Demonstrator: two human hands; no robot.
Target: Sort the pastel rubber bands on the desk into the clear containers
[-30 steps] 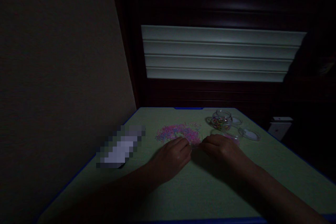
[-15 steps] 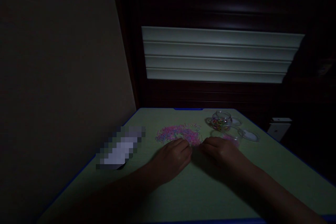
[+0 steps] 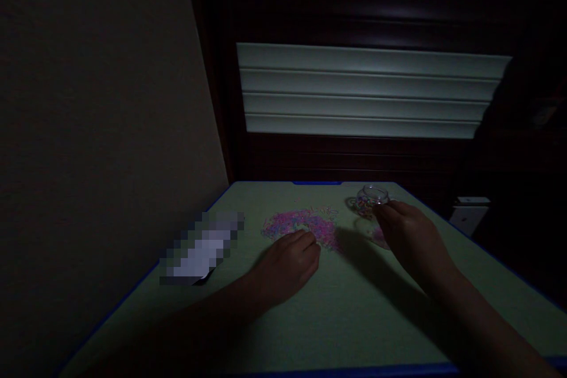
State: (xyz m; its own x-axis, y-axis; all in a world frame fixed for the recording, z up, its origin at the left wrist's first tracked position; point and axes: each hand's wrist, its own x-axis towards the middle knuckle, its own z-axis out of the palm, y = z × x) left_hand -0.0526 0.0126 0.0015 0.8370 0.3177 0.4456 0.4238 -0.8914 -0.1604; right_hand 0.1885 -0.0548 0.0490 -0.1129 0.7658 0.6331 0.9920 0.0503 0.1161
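A pile of tiny pink, purple and blue strands [image 3: 305, 224], perhaps small rubber bands, is spread over the middle of the table. My left hand [image 3: 290, 260] rests at the pile's near edge, fingers curled together; whatever they may hold is hidden. To the right, my right hand [image 3: 410, 233] is raised above a low clear container [image 3: 381, 237] with pink pieces in it. Its fingertips are pinched, and I cannot make out what is between them. Just beyond those fingers stands an open clear round jar [image 3: 371, 199] holding multicoloured pieces.
The pale green table [image 3: 283, 331] has a blue edge. On its left lies a pixelated flat object [image 3: 204, 251]. A wall [image 3: 110, 100] runs along the left, and dark panelling with a white slatted part [image 3: 354, 91] stands behind. White boxes [image 3: 469, 215] sit beyond the right edge.
My right hand has moved from the pile's near right edge to the right and up, over the clear container and close to the jar. My left hand has barely moved.
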